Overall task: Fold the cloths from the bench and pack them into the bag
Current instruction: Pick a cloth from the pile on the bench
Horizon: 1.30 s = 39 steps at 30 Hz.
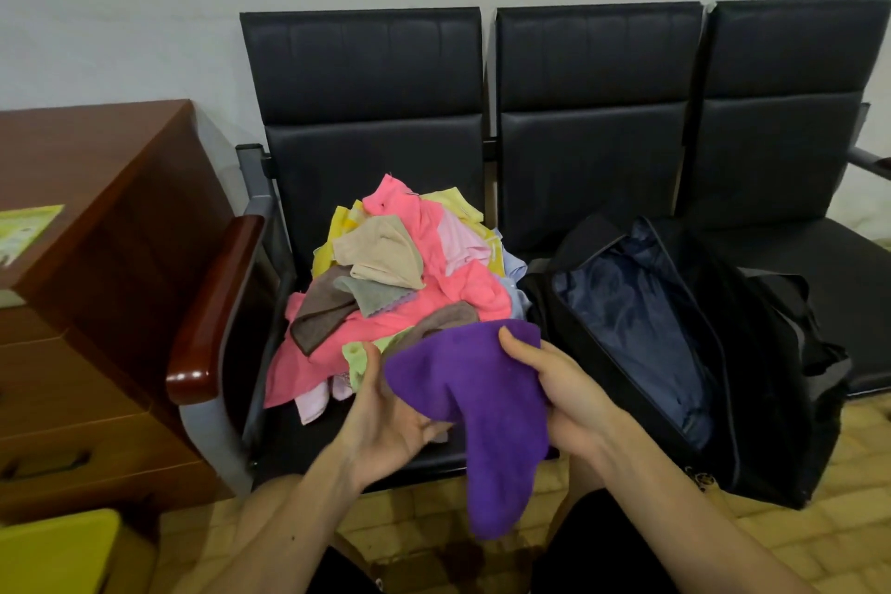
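Note:
A heap of cloths (410, 275) in pink, yellow, beige, grey and brown lies on the left seat of the black bench (366, 111). In front of the heap, a purple cloth (477, 405) hangs between my hands over the seat's front edge. My left hand (385, 420) holds its left side with the thumb up along the edge. My right hand (564, 396) grips its right side, thumb on top. On the middle seat stands a black bag (752, 352), unzipped, with its blue lining showing and nothing visible inside.
A brown wooden cabinet (96, 256) stands left of the bench, next to the glossy wooden armrest (217, 304). A yellow object (53, 550) sits at the lower left. The floor is yellowish tile. The bench's right seat (829, 265) is partly covered by the bag.

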Each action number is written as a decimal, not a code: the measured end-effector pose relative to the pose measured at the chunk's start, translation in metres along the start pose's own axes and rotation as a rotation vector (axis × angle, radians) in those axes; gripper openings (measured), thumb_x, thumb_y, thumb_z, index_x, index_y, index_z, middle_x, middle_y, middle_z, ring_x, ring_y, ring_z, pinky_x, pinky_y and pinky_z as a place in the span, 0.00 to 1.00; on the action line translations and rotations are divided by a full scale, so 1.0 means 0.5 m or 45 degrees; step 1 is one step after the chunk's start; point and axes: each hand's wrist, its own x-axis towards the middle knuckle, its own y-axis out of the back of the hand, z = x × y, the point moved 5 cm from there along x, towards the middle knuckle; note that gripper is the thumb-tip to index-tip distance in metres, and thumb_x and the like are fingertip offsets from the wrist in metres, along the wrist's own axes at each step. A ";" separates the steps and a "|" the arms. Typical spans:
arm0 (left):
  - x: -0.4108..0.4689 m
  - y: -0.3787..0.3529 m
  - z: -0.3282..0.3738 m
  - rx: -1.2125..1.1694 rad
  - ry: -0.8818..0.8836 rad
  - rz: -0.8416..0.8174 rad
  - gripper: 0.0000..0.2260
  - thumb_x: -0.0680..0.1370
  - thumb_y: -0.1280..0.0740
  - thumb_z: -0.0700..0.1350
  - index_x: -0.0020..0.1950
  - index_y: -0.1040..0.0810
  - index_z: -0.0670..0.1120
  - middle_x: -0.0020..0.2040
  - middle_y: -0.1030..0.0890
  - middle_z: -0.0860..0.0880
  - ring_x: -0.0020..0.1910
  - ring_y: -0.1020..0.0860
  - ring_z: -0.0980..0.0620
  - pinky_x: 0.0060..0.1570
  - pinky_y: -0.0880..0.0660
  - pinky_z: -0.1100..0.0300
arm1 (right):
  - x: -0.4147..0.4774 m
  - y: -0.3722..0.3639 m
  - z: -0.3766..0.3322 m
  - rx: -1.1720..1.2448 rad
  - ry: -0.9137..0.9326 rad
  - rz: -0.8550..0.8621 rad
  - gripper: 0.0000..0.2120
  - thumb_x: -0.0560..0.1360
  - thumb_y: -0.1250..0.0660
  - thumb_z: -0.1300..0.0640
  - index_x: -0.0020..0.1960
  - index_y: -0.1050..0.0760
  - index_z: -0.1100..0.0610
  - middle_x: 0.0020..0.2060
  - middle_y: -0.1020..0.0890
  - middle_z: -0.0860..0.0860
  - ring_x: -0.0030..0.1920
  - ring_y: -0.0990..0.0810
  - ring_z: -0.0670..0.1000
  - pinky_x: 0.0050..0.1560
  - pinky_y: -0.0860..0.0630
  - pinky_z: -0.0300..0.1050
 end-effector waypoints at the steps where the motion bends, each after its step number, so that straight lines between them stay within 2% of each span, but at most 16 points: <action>1: -0.001 -0.006 -0.012 -0.022 0.034 -0.023 0.44 0.70 0.41 0.76 0.75 0.29 0.46 0.74 0.29 0.40 0.73 0.32 0.37 0.69 0.33 0.41 | 0.004 0.002 -0.004 0.021 -0.016 0.011 0.15 0.70 0.30 0.57 0.54 0.19 0.62 0.47 0.14 0.59 0.43 0.14 0.54 0.44 0.16 0.46; 4: -0.010 -0.023 -0.020 0.006 0.056 -0.059 0.43 0.65 0.31 0.73 0.71 0.24 0.46 0.70 0.24 0.42 0.67 0.24 0.40 0.60 0.24 0.45 | 0.015 0.009 -0.015 0.137 -0.063 0.003 0.25 0.67 0.24 0.55 0.61 0.20 0.63 0.52 0.15 0.58 0.48 0.15 0.54 0.49 0.17 0.47; 7: -0.023 -0.043 -0.005 0.108 -0.008 -0.088 0.33 0.58 0.15 0.54 0.59 0.16 0.43 0.59 0.17 0.41 0.55 0.16 0.44 0.51 0.18 0.49 | 0.021 0.027 -0.022 0.223 -0.016 -0.107 0.33 0.51 0.13 0.56 0.55 0.16 0.62 0.51 0.15 0.58 0.48 0.14 0.53 0.47 0.17 0.45; 9: -0.023 -0.047 0.001 0.193 -0.033 -0.050 0.20 0.64 0.18 0.45 0.53 0.14 0.41 0.54 0.15 0.40 0.49 0.15 0.45 0.47 0.17 0.51 | 0.017 0.039 -0.003 0.181 -0.009 -0.140 0.33 0.50 0.13 0.58 0.53 0.16 0.64 0.49 0.15 0.60 0.46 0.14 0.54 0.45 0.17 0.47; 11: -0.018 -0.039 0.008 0.288 -0.070 0.104 0.13 0.71 0.27 0.40 0.55 0.16 0.38 0.56 0.16 0.38 0.49 0.15 0.45 0.50 0.17 0.51 | 0.011 0.059 0.039 0.038 -0.079 -0.074 0.26 0.56 0.17 0.66 0.53 0.17 0.65 0.50 0.15 0.62 0.46 0.14 0.56 0.44 0.17 0.48; 14: -0.013 -0.018 0.009 0.508 -0.030 0.270 0.16 0.74 0.30 0.38 0.60 0.20 0.34 0.57 0.17 0.36 0.53 0.16 0.42 0.53 0.18 0.52 | 0.003 0.099 0.081 -0.184 -0.161 0.120 0.18 0.67 0.28 0.72 0.56 0.19 0.64 0.51 0.15 0.62 0.47 0.14 0.57 0.43 0.17 0.48; 17: -0.011 0.013 -0.001 0.636 0.082 0.365 0.20 0.73 0.28 0.39 0.64 0.21 0.36 0.56 0.16 0.38 0.54 0.17 0.42 0.50 0.18 0.54 | 0.007 0.134 0.075 -0.280 -0.185 0.257 0.14 0.70 0.28 0.72 0.55 0.19 0.64 0.49 0.15 0.61 0.44 0.14 0.56 0.39 0.18 0.46; 21: 0.001 0.030 -0.006 0.593 0.147 0.487 0.24 0.77 0.31 0.33 0.72 0.31 0.40 0.52 0.15 0.40 0.46 0.14 0.46 0.37 0.18 0.55 | 0.022 0.147 0.067 -0.362 -0.231 0.296 0.16 0.70 0.27 0.71 0.58 0.21 0.69 0.49 0.15 0.64 0.42 0.14 0.56 0.38 0.19 0.46; 23: 0.006 -0.009 0.017 0.676 0.116 0.400 0.28 0.78 0.35 0.29 0.76 0.35 0.44 0.53 0.15 0.41 0.49 0.15 0.44 0.41 0.17 0.53 | 0.030 0.139 0.043 -0.444 -0.225 0.277 0.18 0.69 0.27 0.71 0.58 0.22 0.69 0.47 0.15 0.63 0.42 0.15 0.56 0.39 0.19 0.46; 25: 0.007 -0.073 0.065 0.824 -0.062 0.223 0.34 0.77 0.37 0.26 0.79 0.38 0.49 0.57 0.16 0.42 0.56 0.18 0.42 0.51 0.18 0.52 | 0.031 0.109 -0.020 -0.575 -0.076 0.189 0.18 0.68 0.27 0.73 0.57 0.21 0.65 0.47 0.14 0.59 0.44 0.15 0.54 0.42 0.18 0.47; 29: -0.043 -0.202 0.218 0.842 -0.658 0.008 0.43 0.71 0.29 0.28 0.75 0.42 0.63 0.57 0.15 0.49 0.57 0.17 0.49 0.51 0.19 0.55 | -0.052 -0.022 -0.227 -0.988 0.700 -0.062 0.14 0.71 0.28 0.72 0.47 0.18 0.54 0.43 0.14 0.42 0.46 0.17 0.41 0.48 0.21 0.38; 31: -0.051 -0.232 0.257 0.863 -0.747 -0.050 0.44 0.65 0.21 0.35 0.75 0.37 0.57 0.58 0.16 0.47 0.57 0.18 0.50 0.56 0.20 0.52 | -0.095 -0.079 -0.291 -1.148 0.983 -0.216 0.17 0.70 0.31 0.77 0.40 0.17 0.56 0.41 0.16 0.39 0.45 0.20 0.38 0.48 0.24 0.36; 33: -0.047 -0.233 0.270 0.958 -0.798 0.056 0.33 0.63 0.20 0.37 0.67 0.25 0.46 0.54 0.15 0.46 0.54 0.17 0.48 0.59 0.22 0.49 | -0.107 -0.102 -0.314 -1.280 1.100 -0.256 0.24 0.67 0.37 0.84 0.39 0.16 0.57 0.44 0.16 0.42 0.49 0.19 0.41 0.49 0.24 0.38; 36: -0.044 -0.236 0.278 0.850 -0.750 0.240 0.06 0.79 0.30 0.45 0.54 0.18 0.48 0.50 0.14 0.45 0.51 0.16 0.47 0.51 0.18 0.51 | -0.106 -0.099 -0.315 -1.427 1.194 -0.179 0.28 0.68 0.37 0.83 0.44 0.14 0.52 0.53 0.17 0.47 0.57 0.19 0.47 0.56 0.21 0.43; 37: -0.044 -0.241 0.278 0.838 -0.758 0.223 0.07 0.81 0.35 0.40 0.56 0.18 0.47 0.50 0.13 0.47 0.50 0.15 0.49 0.45 0.18 0.55 | -0.107 -0.092 -0.316 -1.404 1.201 -0.153 0.25 0.70 0.34 0.81 0.48 0.16 0.52 0.54 0.18 0.48 0.56 0.18 0.47 0.56 0.21 0.43; 39: -0.056 -0.260 0.280 1.029 -0.877 0.195 0.13 0.77 0.33 0.30 0.56 0.18 0.46 0.50 0.13 0.48 0.50 0.15 0.50 0.45 0.17 0.57 | -0.105 -0.073 -0.322 -1.284 1.156 -0.105 0.20 0.72 0.30 0.75 0.53 0.19 0.52 0.52 0.16 0.49 0.52 0.16 0.47 0.53 0.19 0.44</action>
